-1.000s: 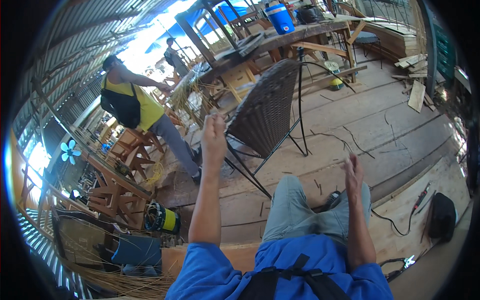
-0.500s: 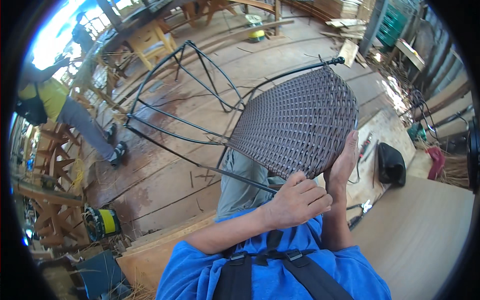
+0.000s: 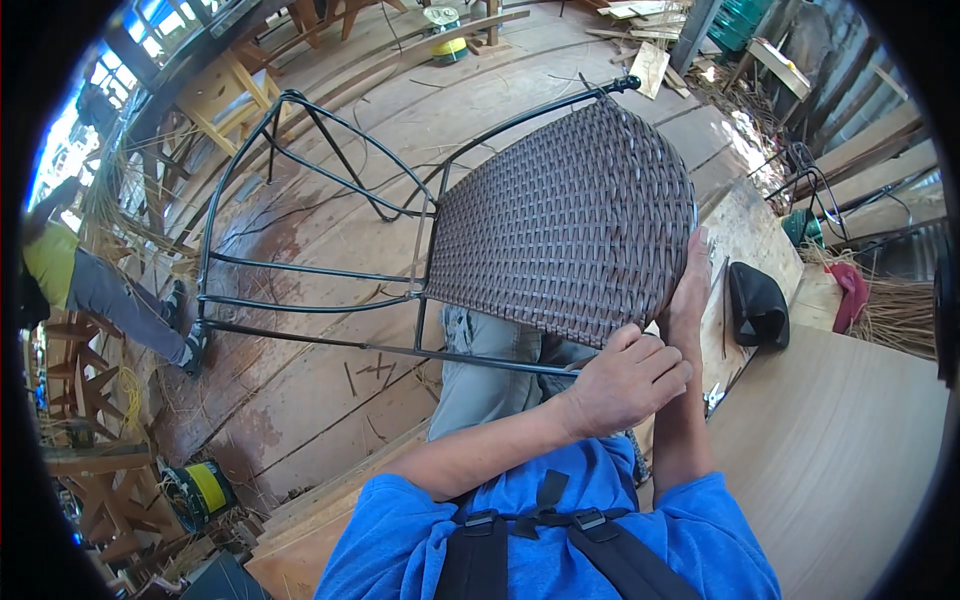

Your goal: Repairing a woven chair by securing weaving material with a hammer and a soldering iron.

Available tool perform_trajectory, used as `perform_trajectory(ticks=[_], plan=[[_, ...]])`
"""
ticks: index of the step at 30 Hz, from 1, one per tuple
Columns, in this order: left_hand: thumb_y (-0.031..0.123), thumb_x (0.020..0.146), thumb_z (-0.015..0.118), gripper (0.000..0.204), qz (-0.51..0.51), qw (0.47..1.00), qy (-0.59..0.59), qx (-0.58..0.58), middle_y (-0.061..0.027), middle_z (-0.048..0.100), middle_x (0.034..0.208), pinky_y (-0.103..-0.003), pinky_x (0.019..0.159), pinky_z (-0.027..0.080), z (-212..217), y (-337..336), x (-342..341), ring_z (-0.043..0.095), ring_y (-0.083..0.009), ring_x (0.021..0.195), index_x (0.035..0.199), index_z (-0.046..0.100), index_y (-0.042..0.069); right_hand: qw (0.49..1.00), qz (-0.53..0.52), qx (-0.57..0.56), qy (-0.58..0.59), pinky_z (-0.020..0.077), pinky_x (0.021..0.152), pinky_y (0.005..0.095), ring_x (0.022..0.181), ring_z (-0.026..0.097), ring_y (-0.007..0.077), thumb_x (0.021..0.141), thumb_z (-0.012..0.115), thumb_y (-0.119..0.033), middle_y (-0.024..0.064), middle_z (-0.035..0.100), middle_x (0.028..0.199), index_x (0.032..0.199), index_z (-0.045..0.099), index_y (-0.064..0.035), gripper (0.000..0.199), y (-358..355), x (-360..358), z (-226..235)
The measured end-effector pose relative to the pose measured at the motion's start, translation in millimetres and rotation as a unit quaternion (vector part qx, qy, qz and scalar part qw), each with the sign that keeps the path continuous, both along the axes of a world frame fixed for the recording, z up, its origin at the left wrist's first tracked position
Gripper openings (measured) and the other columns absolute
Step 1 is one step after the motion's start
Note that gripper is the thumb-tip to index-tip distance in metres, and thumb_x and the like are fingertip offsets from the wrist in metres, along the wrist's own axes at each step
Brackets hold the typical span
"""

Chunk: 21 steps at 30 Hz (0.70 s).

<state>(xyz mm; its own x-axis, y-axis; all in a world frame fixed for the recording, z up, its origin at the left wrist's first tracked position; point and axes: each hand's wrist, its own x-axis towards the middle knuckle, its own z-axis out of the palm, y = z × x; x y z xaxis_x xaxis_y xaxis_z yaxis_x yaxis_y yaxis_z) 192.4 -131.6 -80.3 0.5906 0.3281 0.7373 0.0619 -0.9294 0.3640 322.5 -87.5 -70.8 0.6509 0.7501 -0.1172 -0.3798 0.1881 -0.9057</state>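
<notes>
Across my lap lies a chair frame (image 3: 300,304) of thin black metal rods, its open end toward the left. A dark brown wicker chair back (image 3: 560,220), woven of flat strands, fills its right part. My right hand (image 3: 688,288) grips the woven panel's right edge, thumb up along the rim and its other fingers hidden behind. Close by, at the lower corner of the weave, my left hand (image 3: 630,385) is closed with curled fingers. What it pinches is hidden under the knuckles.
A black cap-like item (image 3: 758,305) lies on a board to the right, beside a pale wooden panel (image 3: 840,450). At left another person (image 3: 100,290) stands near wooden frames. Spools with yellow labels (image 3: 205,492) sit on the plank floor. Scrap wood (image 3: 650,70) lies far right.
The view has turned, so the chair and the other person appear farther left. My left hand stays closed at the panel's lower corner, and my right hand still holds the edge.
</notes>
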Motion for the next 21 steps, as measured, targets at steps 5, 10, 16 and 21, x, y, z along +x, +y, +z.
perform_trajectory(ticks=[5,10,16,21], plan=[[0.022,0.073,0.066,0.038,-0.029,0.996,-0.056,-0.057,-0.0065,0.053,0.111,-0.042,0.090,0.037,-3,6,-36,0.049,-0.0265,0.105,0.107,0.056,0.009,0.996,-0.001,-0.020,-0.087,0.0419,0.085,0.0294,0.093,0.053,0.0144,0.094,0.040,-0.037,0.0090,0.056,0.104,0.113,0.050,0.0055,0.048,0,10,-12],[0.016,0.076,0.061,0.029,0.086,0.980,0.001,-0.178,-0.0127,0.054,0.108,-0.044,0.090,0.038,-36,35,-92,0.050,-0.0311,0.104,0.102,0.055,0.005,0.980,0.032,-0.106,-0.167,0.0431,0.077,0.0228,0.084,0.055,0.0127,0.089,0.052,-0.023,0.0091,0.058,0.096,0.108,0.052,0.0073,0.036,-7,22,6],[0.014,0.080,0.059,0.013,0.155,0.948,-0.027,-0.277,-0.0129,0.057,0.085,-0.039,0.071,0.045,-87,51,-127,0.055,-0.0307,0.079,0.083,0.055,0.002,0.911,0.173,-0.241,-0.288,0.0439,0.073,0.0240,0.076,0.056,0.0110,0.081,0.060,-0.021,0.0066,0.061,0.088,0.103,0.056,0.0071,0.036,45,64,35],[0.013,0.080,0.059,0.011,0.110,0.942,-0.049,-0.314,-0.0116,0.056,0.080,-0.038,0.063,0.047,-93,47,-124,0.056,-0.0300,0.071,0.079,0.055,0.003,0.747,0.232,-0.389,-0.487,0.0441,0.074,0.0269,0.082,0.057,0.0156,0.070,0.069,-0.034,0.0096,0.061,0.094,0.109,0.053,0.0065,0.059,88,85,48]])
